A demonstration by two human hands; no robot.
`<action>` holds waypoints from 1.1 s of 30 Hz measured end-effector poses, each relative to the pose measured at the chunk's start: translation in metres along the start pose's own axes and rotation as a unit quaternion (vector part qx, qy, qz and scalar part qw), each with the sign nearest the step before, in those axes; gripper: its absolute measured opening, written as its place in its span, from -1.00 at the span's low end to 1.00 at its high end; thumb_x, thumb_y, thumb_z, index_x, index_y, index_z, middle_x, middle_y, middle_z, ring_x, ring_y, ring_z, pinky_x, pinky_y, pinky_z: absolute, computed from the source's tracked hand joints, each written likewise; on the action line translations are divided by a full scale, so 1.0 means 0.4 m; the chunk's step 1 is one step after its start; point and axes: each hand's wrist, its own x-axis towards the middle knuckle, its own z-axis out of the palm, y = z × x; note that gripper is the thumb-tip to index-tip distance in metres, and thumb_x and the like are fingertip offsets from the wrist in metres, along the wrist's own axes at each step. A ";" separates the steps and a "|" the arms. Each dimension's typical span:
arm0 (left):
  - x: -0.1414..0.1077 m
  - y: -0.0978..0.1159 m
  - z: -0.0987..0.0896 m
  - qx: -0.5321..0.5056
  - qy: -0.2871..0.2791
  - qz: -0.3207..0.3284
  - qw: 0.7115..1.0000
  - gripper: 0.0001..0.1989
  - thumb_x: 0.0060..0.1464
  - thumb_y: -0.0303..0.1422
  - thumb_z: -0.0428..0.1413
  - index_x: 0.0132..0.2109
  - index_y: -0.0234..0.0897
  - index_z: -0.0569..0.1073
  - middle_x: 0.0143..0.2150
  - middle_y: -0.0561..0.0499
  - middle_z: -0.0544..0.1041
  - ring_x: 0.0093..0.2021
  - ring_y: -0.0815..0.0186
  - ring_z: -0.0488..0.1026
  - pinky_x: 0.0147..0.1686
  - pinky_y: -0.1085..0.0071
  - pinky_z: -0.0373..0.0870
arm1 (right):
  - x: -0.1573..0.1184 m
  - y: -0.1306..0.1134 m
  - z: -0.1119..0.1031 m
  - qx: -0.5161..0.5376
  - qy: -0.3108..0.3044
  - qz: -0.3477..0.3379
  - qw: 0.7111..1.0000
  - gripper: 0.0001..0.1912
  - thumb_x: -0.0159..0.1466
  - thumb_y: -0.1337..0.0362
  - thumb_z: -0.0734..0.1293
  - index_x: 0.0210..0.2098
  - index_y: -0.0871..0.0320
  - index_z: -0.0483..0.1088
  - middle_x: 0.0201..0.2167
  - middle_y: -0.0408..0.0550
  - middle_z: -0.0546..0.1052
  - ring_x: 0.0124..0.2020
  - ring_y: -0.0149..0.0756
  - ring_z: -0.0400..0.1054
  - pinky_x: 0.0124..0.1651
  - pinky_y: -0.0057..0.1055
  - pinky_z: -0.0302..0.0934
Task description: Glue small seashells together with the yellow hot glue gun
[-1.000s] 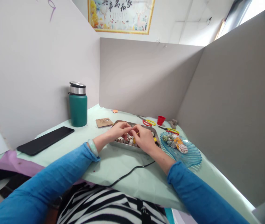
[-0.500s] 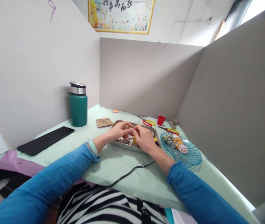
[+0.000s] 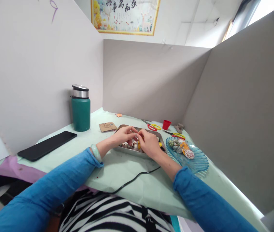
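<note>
Over a metal tray (image 3: 130, 150) of small mixed pieces, some white, yellow and black, both hands meet at the fingertips. My left hand (image 3: 125, 134), with a pale green bangle (image 3: 95, 153) at the wrist, is closed in a pinch. My right hand (image 3: 147, 141) pinches at the same spot from the right. What lies between the fingertips is too small to make out. The hands hide part of the tray's contents.
A blue shell-shaped plate (image 3: 199, 161) with round decorated pieces lies right of the tray. Behind are two pairs of scissors (image 3: 154, 127) and a red cup (image 3: 166, 124). A brown card (image 3: 108, 126), green bottle (image 3: 80, 112) and black phone (image 3: 47, 145) are leftward. A black cable (image 3: 137, 176) runs in front.
</note>
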 end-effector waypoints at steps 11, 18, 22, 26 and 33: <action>-0.004 0.009 -0.001 -0.010 -0.001 -0.001 1.000 -0.66 0.00 -0.21 0.10 -0.15 -0.37 0.32 -0.53 0.06 0.43 -0.61 0.46 0.38 -0.64 0.58 0.28 | -0.002 0.004 0.005 0.017 0.006 -0.003 1.000 -0.81 0.27 0.21 0.13 -0.31 0.11 0.33 -0.46 -0.13 0.50 -0.46 -0.37 0.32 -0.41 -0.50 0.00; -0.006 0.011 0.000 -0.006 0.003 -0.013 1.000 -0.65 -0.01 -0.19 0.10 -0.15 -0.35 0.32 -0.53 0.06 0.44 -0.62 0.46 0.37 -0.68 0.60 0.23 | -0.001 0.002 0.005 0.004 0.013 -0.003 1.000 -0.83 0.26 0.22 0.14 -0.32 0.12 0.32 -0.49 -0.13 0.48 -0.47 -0.37 0.32 -0.42 -0.50 -0.01; -0.008 0.017 0.000 0.001 0.002 -0.008 1.000 -0.66 0.00 -0.19 0.10 -0.16 -0.36 0.32 -0.55 0.07 0.43 -0.61 0.46 0.38 -0.66 0.60 0.24 | 0.000 0.003 0.005 -0.002 0.006 -0.002 1.000 -0.83 0.26 0.21 0.14 -0.32 0.12 0.32 -0.49 -0.13 0.48 -0.49 -0.38 0.31 -0.43 -0.50 -0.02; -0.007 0.015 -0.002 0.008 0.000 -0.008 1.000 -0.65 -0.01 -0.18 0.10 -0.16 -0.35 0.33 -0.56 0.08 0.42 -0.61 0.45 0.38 -0.66 0.60 0.24 | -0.002 0.001 0.002 -0.010 0.002 0.003 1.000 -0.83 0.26 0.21 0.14 -0.32 0.12 0.32 -0.49 -0.14 0.49 -0.48 -0.37 0.31 -0.42 -0.50 -0.03; -0.005 0.004 -0.003 0.010 -0.002 -0.002 1.000 -0.67 0.00 -0.22 0.09 -0.14 -0.35 0.33 -0.57 0.09 0.42 -0.61 0.45 0.38 -0.63 0.59 0.26 | -0.001 -0.009 -0.005 -0.031 -0.006 0.014 0.999 -0.80 0.26 0.20 0.13 -0.29 0.12 0.33 -0.46 -0.10 0.50 -0.45 -0.34 0.33 -0.41 -0.48 -0.03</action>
